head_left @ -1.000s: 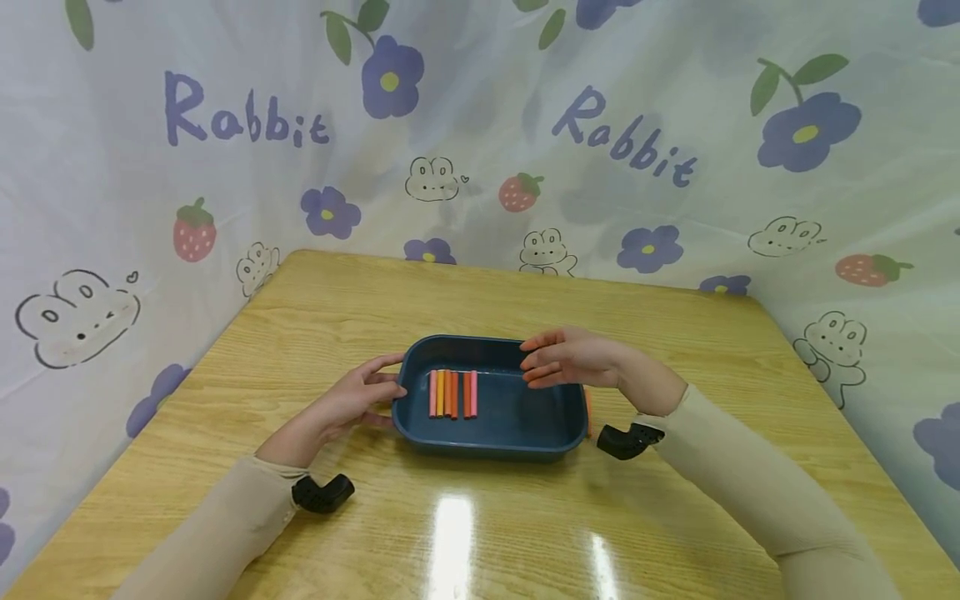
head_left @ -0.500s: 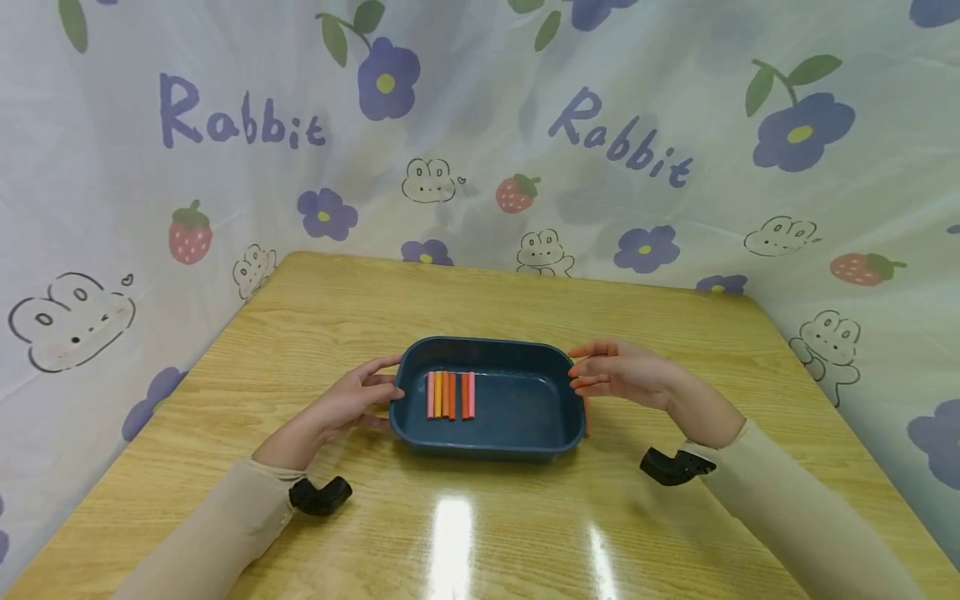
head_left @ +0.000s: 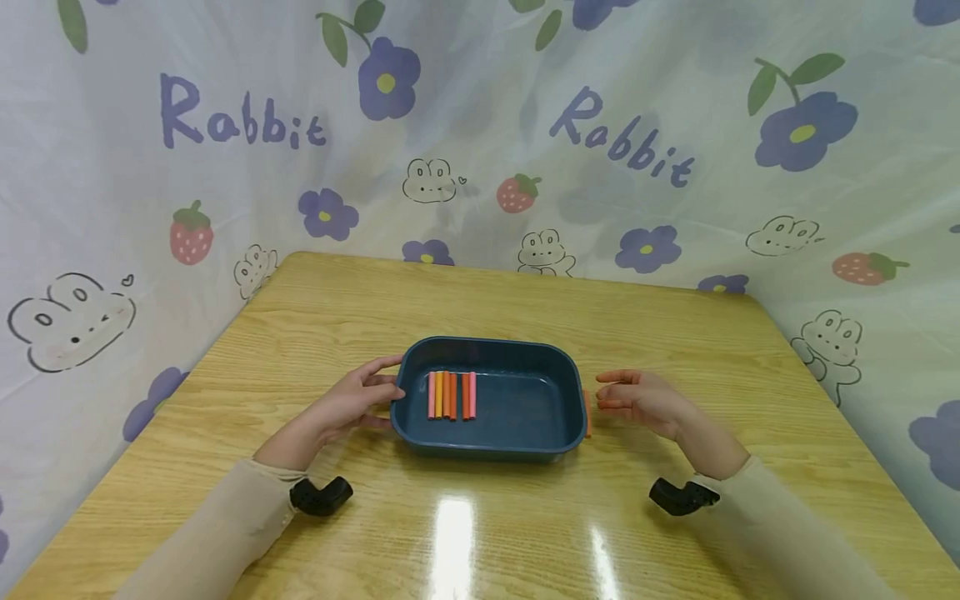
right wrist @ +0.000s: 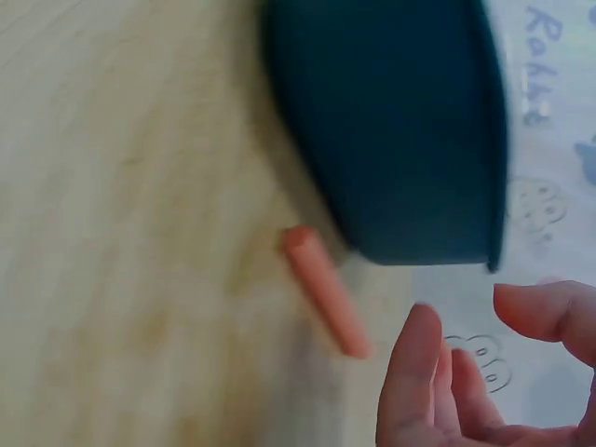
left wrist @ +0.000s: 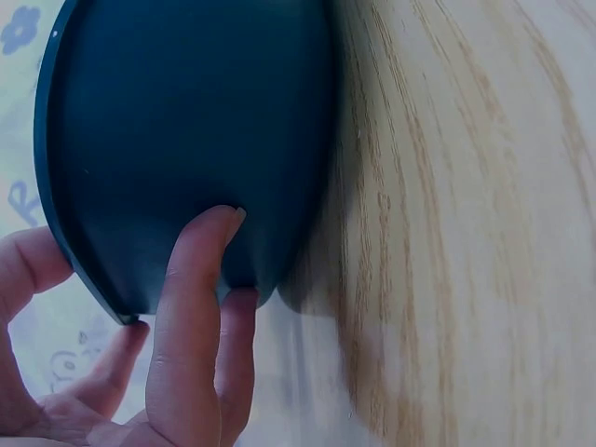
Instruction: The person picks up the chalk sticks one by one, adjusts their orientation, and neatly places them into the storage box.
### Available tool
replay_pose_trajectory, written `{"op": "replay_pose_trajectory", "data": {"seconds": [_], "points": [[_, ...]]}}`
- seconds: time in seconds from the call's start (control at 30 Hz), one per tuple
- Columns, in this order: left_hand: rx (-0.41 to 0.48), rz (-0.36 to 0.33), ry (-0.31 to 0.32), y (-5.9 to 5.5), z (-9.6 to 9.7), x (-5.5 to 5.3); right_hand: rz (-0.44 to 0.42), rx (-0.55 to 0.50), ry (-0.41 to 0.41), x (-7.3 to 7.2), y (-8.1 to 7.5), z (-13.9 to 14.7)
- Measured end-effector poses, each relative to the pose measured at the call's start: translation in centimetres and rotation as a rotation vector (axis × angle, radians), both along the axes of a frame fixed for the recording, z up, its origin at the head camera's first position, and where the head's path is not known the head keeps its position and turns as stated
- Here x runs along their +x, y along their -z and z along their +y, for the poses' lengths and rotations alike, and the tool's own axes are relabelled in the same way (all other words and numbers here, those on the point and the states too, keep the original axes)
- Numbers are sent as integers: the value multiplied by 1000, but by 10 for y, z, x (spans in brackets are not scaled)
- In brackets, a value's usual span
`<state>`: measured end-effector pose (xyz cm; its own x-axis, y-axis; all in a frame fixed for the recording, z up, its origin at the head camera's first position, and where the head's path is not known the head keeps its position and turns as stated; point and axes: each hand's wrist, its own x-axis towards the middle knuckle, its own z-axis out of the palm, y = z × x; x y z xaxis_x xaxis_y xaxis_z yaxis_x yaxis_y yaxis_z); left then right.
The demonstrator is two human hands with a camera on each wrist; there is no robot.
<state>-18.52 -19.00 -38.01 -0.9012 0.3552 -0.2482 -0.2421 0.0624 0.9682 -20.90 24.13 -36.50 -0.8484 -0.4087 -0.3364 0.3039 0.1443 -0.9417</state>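
Observation:
A dark blue rectangular tray (head_left: 517,412) with rounded corners sits on the wooden table. Inside its left half, several chalk sticks (head_left: 452,396) in pink, yellow and orange lie side by side with a small gap in the row. My left hand (head_left: 352,404) holds the tray's left end, thumb at the rim and fingers against the outer wall (left wrist: 196,121). To the right of the tray, my right hand (head_left: 645,402) hovers with fingers apart, orange colour on its fingertips. Near those fingertips, an orange chalk stick (right wrist: 326,293) lies on the table beside the tray's right end.
The wooden table (head_left: 360,533) extends around the tray on all sides. A white curtain (head_left: 480,100) printed with rabbits, flowers and strawberries hangs behind it. Black curved pieces (head_left: 321,496) are worn at both wrists.
My right hand has moved from over the tray out past its right end and lowered toward the orange chalk stick. The left hand stays at the tray's left end.

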Motion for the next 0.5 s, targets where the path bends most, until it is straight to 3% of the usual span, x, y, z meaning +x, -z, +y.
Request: {"op": "replay_pose_trajectory", "data": {"seconds": [0.3, 0.5], "points": [[-1, -1, -7, 0, 0, 1, 68, 122, 43, -4, 25, -7], [0, 0, -3, 0, 0, 1, 117, 310, 71, -6, 30, -18]]}}
